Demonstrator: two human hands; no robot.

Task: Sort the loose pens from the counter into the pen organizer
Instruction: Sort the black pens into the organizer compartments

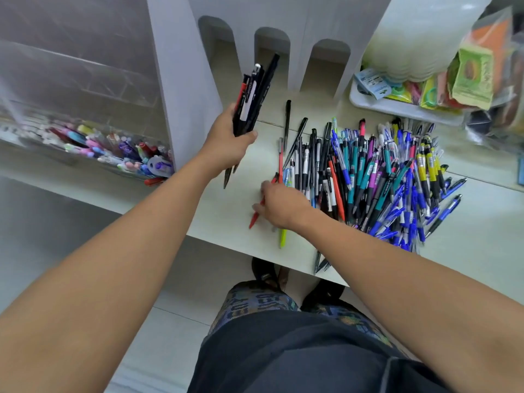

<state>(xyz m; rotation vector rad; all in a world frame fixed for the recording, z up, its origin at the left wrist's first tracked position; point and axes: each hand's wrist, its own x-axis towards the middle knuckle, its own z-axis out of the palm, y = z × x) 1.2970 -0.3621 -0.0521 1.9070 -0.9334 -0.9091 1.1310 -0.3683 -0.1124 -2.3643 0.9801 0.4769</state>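
1. While gripping a bundle of pens (253, 96), mostly black with one red and one white, left hand (229, 140) raised above the counter (482, 222), fingers curled tight round the barrels, tips poking out below the palm.
2. Right hand (279, 207) low on the counter at the left edge of the pile, fingers bent over a red pen (256, 215); whether pinching or only touching, cannot tell through blur.
3. Yellow-green pen (282, 238) lying just beside that hand, partly under the wrist.
4. Big pile of loose pens (382, 180) spread on the counter to the right: black and white nearest the hand, then teal, purple, yellow and blue.
5. Pen organizer (272, 38) standing at the back of the counter, white, with three arched slots, behind the raised bundle.
6. Clear bin (113, 148) of coloured pens to the left; white tray (397, 107) of packets to the right.
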